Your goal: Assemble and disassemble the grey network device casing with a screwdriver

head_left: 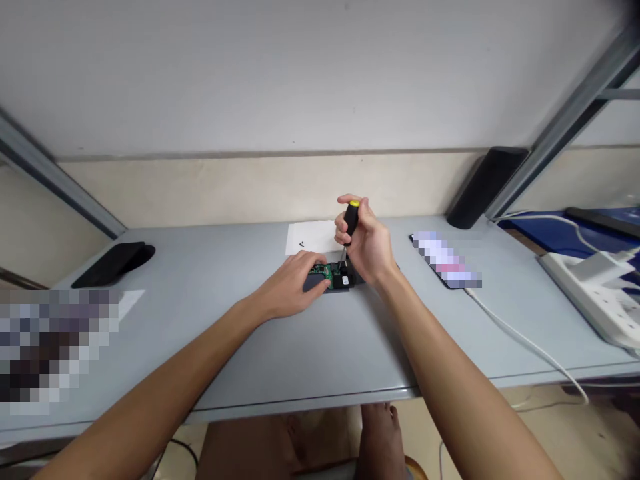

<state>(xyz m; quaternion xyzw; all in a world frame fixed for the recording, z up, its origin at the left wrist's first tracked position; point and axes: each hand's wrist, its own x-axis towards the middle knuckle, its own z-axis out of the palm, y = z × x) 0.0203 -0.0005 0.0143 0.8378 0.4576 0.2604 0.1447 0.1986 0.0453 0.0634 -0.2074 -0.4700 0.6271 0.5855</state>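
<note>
My right hand (369, 241) is wrapped round a screwdriver (352, 219) with a black handle and a yellow end cap. Its thin shaft points down, and the tip meets the black part of an opened electronic device (343, 281), though the exact contact point is too small to make out. A green circuit board (327, 271) shows in that device, which lies flat on the desk. My left hand (295, 283) grips the device's left end, thumb at the near side and fingers at the far side, covering part of it. Several tiny dark screws (301, 244) rest on a white paper (313, 235) just behind.
A phone (445, 260) with a lit, blurred screen and white cable (520, 330) lies to the right on the grey desk (280, 360). Beyond are a white power strip (595, 300) and a black cylinder (487, 187). A black object (113, 261) sits at left.
</note>
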